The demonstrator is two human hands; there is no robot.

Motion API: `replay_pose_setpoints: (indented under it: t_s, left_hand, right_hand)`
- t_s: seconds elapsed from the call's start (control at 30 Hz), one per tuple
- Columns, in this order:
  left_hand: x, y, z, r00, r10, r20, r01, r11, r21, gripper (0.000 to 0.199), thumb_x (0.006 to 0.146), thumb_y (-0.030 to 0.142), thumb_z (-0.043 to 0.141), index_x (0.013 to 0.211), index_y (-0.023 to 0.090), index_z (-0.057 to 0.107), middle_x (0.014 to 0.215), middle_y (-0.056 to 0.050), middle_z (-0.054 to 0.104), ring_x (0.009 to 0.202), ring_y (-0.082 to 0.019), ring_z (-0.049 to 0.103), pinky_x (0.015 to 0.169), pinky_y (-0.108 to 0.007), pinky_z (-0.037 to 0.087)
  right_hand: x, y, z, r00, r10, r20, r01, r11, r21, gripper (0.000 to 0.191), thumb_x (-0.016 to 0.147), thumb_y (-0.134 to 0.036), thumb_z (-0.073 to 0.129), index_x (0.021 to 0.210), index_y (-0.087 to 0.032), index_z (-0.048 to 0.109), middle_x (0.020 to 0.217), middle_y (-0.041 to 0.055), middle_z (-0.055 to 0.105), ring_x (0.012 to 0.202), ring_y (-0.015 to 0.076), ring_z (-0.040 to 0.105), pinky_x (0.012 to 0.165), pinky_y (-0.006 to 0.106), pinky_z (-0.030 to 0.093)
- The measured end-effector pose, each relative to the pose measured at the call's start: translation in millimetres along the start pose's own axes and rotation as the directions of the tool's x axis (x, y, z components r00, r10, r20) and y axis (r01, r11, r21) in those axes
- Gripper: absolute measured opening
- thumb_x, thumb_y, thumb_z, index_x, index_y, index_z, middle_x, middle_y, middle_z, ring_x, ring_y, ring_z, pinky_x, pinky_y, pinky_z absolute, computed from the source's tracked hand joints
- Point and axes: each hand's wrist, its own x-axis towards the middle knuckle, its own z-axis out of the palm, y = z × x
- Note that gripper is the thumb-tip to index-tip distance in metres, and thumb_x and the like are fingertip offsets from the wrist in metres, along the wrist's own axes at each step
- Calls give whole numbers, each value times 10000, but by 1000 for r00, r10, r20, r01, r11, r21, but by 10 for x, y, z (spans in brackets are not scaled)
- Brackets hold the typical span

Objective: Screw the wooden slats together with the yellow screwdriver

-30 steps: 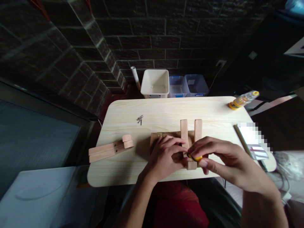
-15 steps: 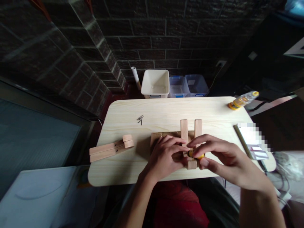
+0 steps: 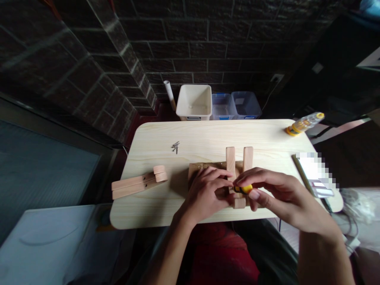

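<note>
My right hand [image 3: 279, 194] pinches a short yellow-and-black screwdriver [image 3: 246, 189] between thumb and fingers, low over the wooden pieces. Its tip is hidden by my fingers. My left hand [image 3: 204, 192] lies over a brown cardboard box [image 3: 194, 168], with its fingers bent against the left upright wooden slat [image 3: 230, 158] and its thumb low beside a small rounded wooden block [image 3: 240, 203]. A second wooden slat [image 3: 248, 156] runs parallel on the right, partly covered by my right hand.
Several dark screws [image 3: 175, 147] lie loose on the pale table [image 3: 208, 132]. At the left are joined wooden slats [image 3: 133, 185] with rounded end pieces. A clear bottle-shaped container [image 3: 305, 123] with yellow ends stands back right, near a notebook [image 3: 305, 174]. Bins [image 3: 194, 101] stand behind the table.
My right hand has shifted its grip on the screwdriver, with fingers rolled and more of the yellow end showing. My left hand stays in place.
</note>
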Motion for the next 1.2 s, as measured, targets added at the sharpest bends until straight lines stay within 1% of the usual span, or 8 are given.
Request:
replay_pose_setpoints:
  t_s: [0.1,0.23,0.3,0.63,0.87,0.93,1.07,1.2]
  left_hand:
    - [-1,6,-3,1000,3,3,-3,1000,-1,212,867,367,834,1059,283,801,1271,2,766,1151,-255,643,1024,-442,470]
    - [-6,0,-5,1000,16,-4,-16,1000,-6,217,854,343,847,1057,283,800,1270,9,768,1148,-244,647,1018,-423,470]
    - [-7,-8,-4,1000,16,-5,-16,1000,-5,216,855,346,847,1057,287,799,1269,13,767,1149,-242,647,1016,-423,469]
    - [-13,-8,7,1000,21,-5,-20,999,25,193,837,326,851,1005,268,777,1250,2,762,1157,-249,641,1022,-437,469]
    - [-13,-5,13,1000,15,-28,-14,999,35,73,927,264,737,981,265,784,1200,-10,772,1118,-243,645,995,-419,487]
    - [-11,-9,15,999,21,-29,-20,999,41,94,935,246,724,1003,268,785,1195,-5,773,1114,-237,643,993,-409,488]
    - [-16,-11,14,999,35,-20,-34,998,49,208,942,265,730,1144,288,768,1224,8,767,1120,-237,637,987,-407,483]
    - [-24,-11,14,999,24,-47,-23,999,32,260,896,252,772,1155,264,762,1195,-13,769,1114,-246,643,993,-404,492]
  right_hand:
    - [14,-3,-11,1000,-9,-11,9,999,-50,219,1037,-200,667,1208,-306,752,1210,49,741,932,149,712,725,213,608]
    - [21,-7,-44,999,-48,-10,47,989,-141,224,1009,-192,712,1197,-307,754,1199,38,757,1118,182,712,925,246,579]
    - [24,-8,-54,998,-58,-5,57,987,-150,221,1006,-188,714,1191,-304,752,1193,38,755,1135,187,709,983,271,558]
    - [134,42,40,995,-99,-15,97,992,-82,166,979,-196,752,1135,-251,754,1133,79,726,1085,227,702,929,347,564]
    - [188,53,105,983,-176,-56,168,978,-124,217,985,-181,744,1184,-265,770,1147,82,763,1118,237,704,966,373,566]
    - [180,33,117,986,-163,-36,157,978,-141,239,1000,-180,724,1213,-279,767,1187,73,767,1163,233,698,1002,368,556]
    - [146,-31,137,995,-103,14,104,979,-174,287,1032,-184,674,1284,-304,740,1251,52,758,1201,202,696,1036,318,542]
    - [131,-93,190,997,-77,29,82,954,-287,302,1051,-205,649,1330,-303,711,1277,49,756,1192,186,701,1020,285,548]
